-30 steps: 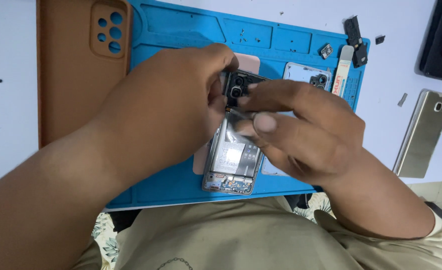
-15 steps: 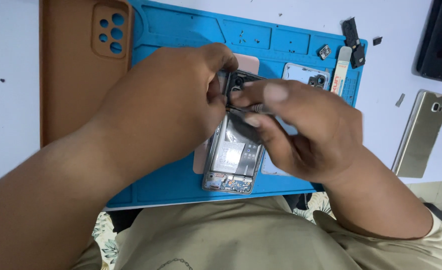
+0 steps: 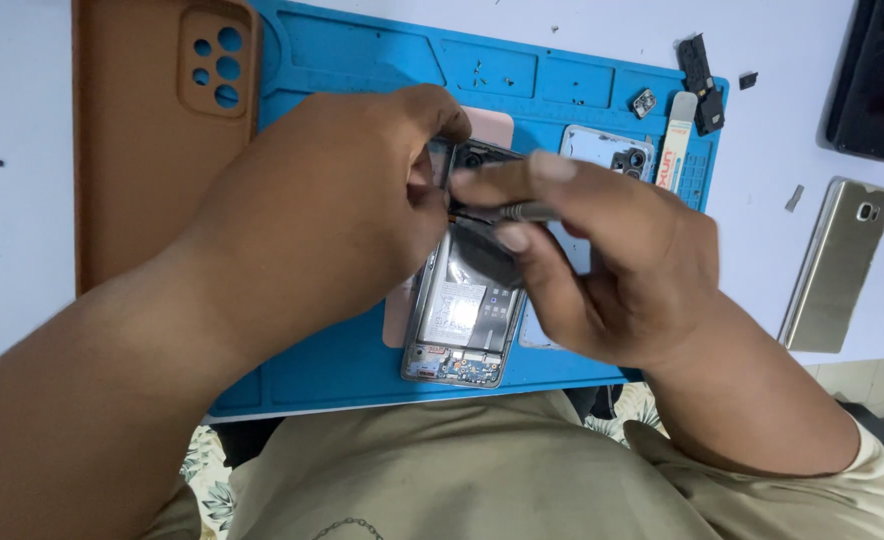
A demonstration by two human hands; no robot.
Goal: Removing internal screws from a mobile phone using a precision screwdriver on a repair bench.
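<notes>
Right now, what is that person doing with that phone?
A person has an opened phone lying on a blue mat, its insides showing. The left hand steadies the phone near its top. The right hand holds a thin tool with its tip at the phone's upper end, by the camera part. A brown case lies to the left, a gold phone to the right, and small loose parts sit at the mat's far corner.
</notes>
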